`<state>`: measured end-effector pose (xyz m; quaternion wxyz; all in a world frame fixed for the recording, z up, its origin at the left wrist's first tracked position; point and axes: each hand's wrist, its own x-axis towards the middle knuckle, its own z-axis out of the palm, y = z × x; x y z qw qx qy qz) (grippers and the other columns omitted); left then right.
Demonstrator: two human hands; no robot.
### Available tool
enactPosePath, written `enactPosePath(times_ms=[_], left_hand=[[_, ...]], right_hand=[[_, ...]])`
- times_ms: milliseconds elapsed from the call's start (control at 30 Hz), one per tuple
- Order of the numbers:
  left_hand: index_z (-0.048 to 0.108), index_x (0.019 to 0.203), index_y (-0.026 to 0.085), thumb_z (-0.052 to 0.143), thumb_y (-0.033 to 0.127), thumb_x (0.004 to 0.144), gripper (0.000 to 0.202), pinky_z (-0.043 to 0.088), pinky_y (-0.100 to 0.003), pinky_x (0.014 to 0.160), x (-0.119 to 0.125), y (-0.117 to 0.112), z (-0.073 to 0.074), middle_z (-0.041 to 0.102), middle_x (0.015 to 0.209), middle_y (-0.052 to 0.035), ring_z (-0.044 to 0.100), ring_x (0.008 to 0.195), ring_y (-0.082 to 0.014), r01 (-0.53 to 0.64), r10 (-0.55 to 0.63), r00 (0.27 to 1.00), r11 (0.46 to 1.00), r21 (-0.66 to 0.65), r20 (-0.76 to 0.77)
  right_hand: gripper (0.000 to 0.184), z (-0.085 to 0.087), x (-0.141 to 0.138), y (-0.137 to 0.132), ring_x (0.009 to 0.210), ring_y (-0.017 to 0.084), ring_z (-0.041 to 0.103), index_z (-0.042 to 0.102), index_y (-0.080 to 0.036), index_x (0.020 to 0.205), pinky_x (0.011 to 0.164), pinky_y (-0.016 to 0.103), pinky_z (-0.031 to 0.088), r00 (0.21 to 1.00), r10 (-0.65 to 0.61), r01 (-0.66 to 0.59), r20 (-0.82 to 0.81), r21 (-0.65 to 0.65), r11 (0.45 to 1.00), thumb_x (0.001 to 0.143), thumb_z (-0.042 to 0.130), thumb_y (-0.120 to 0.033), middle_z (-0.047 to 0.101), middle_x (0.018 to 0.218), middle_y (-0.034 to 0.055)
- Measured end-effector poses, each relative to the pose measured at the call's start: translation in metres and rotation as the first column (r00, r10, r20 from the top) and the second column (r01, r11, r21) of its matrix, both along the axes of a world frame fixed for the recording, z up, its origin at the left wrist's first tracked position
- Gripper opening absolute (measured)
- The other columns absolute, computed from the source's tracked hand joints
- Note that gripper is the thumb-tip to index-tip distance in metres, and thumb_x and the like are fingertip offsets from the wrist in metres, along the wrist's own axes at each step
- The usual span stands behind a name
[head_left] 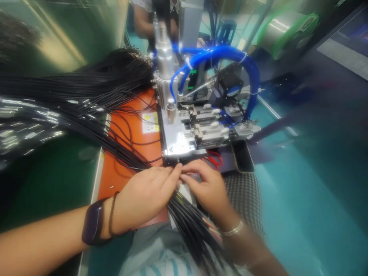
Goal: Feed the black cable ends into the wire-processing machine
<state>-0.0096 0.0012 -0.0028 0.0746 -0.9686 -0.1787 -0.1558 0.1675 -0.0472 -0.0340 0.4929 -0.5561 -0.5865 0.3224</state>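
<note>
My left hand (153, 191) is palm down at the front of the machine, its fingers closed together over the end of a thin black cable. Against its fingertips, my right hand (208, 188) pinches the cable's end between thumb and forefinger; small coloured wires (194, 174) show there, partly hidden. A bundle of black cables (189, 218) hangs below both hands across my lap. Just beyond my fingertips stands the bench machine (179, 143), with metal slides and blue air hoses (221, 51).
A long heap of black cables (86, 82) lies to the left over the orange work surface (126, 126). A phone (243, 155) lies right of the machine, near a checked seat (244, 195). A wire spool (287, 32) hangs at upper right. Another person's arm (143, 23) shows behind.
</note>
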Motion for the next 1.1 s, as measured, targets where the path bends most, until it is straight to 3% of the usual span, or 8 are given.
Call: enactPosePath(times_ms=[267,367,400,467,533,700,867,1100], left_hand=[[0.050,0.125,0.011,0.045,0.011,0.083,0.043,0.048,-0.045,0.092,-0.004,-0.006,0.017,0.058,0.122,-0.0136,0.053,0.111,-0.0286,-0.015,0.014,0.998,0.999,-0.029,-0.057],[0.048,0.128,0.015,0.048,0.008,0.076,0.053,0.049,-0.046,0.083,-0.003,-0.009,0.033,0.058,0.119,-0.0116,0.054,0.103,-0.0297,-0.169,0.158,0.970,0.985,-0.041,-0.184],[0.051,0.124,0.014,0.048,0.007,0.073,0.051,0.049,-0.044,0.079,-0.003,-0.010,0.037,0.059,0.115,-0.0121,0.055,0.099,-0.0292,-0.228,0.210,0.948,0.972,-0.051,-0.238],[0.059,0.106,0.014,0.050,0.007,0.070,0.038,0.048,-0.040,0.071,-0.003,-0.010,0.042,0.062,0.099,-0.0105,0.056,0.086,-0.0259,-0.265,0.229,0.915,0.962,-0.069,-0.333],[0.060,0.085,0.017,0.051,0.005,0.069,0.022,0.046,-0.036,0.063,-0.003,-0.010,0.043,0.059,0.080,-0.0058,0.054,0.073,-0.0222,-0.221,0.177,0.906,0.973,-0.072,-0.384],[0.050,0.071,0.020,0.055,0.015,0.073,0.008,0.038,-0.035,0.056,-0.005,-0.005,0.040,0.051,0.071,-0.0030,0.046,0.064,-0.0210,-0.141,0.131,0.935,0.990,-0.007,-0.329],[0.055,0.087,0.020,0.064,0.023,0.065,0.024,0.043,-0.040,0.068,-0.007,0.000,0.045,0.056,0.093,-0.0052,0.052,0.085,-0.0259,-0.156,0.106,0.932,0.981,-0.117,-0.346],[0.056,0.093,0.026,0.046,0.004,0.061,0.041,0.040,-0.036,0.071,-0.035,-0.016,0.067,0.064,0.086,0.0012,0.056,0.074,-0.0192,-0.097,0.045,0.963,0.978,-0.184,-0.267]], right_hand=[[0.009,-0.005,0.005,-0.009,0.083,0.017,0.062,0.064,-0.022,0.081,0.076,0.034,0.051,0.984,-0.124,0.132,-0.127,0.060,0.989,0.079,0.065,-0.013,0.066,0.083,0.0027],[0.015,0.015,0.015,-0.015,0.082,0.016,0.061,0.062,-0.023,0.082,0.077,0.033,0.050,0.991,0.063,-0.043,-0.121,0.161,0.986,0.079,0.064,-0.009,0.066,0.082,0.0006],[0.013,0.024,0.020,-0.017,0.081,0.015,0.061,0.063,-0.024,0.082,0.078,0.033,0.049,0.962,0.265,-0.251,-0.061,0.180,0.951,0.080,0.063,-0.011,0.068,0.081,0.0000],[0.007,0.039,0.032,-0.021,0.091,0.016,0.061,0.064,-0.024,0.090,0.088,0.035,0.046,0.748,0.654,-0.664,0.114,0.142,0.734,0.086,0.060,-0.020,0.072,0.088,0.0000],[0.016,0.047,0.044,-0.024,0.099,0.016,0.060,0.063,-0.025,0.099,0.094,0.034,0.044,0.603,0.782,-0.797,0.155,0.132,0.589,0.092,0.048,-0.023,0.073,0.094,-0.0003],[0.029,0.032,0.058,-0.028,0.102,0.017,0.055,0.059,-0.026,0.114,0.092,0.034,0.044,0.841,0.467,-0.467,0.273,-0.069,0.882,0.090,0.048,-0.012,0.065,0.104,0.0050],[0.041,0.020,0.034,-0.028,0.104,0.020,0.045,0.052,-0.033,0.126,0.092,0.037,0.039,0.719,0.509,-0.523,0.473,-0.114,0.845,0.087,0.058,-0.024,0.058,0.115,0.0039],[0.023,0.020,0.017,-0.028,0.096,0.018,0.044,0.062,-0.029,0.111,0.087,0.037,0.032,0.703,0.418,-0.515,0.575,0.006,0.857,0.092,0.050,-0.022,0.065,0.096,0.0018]])
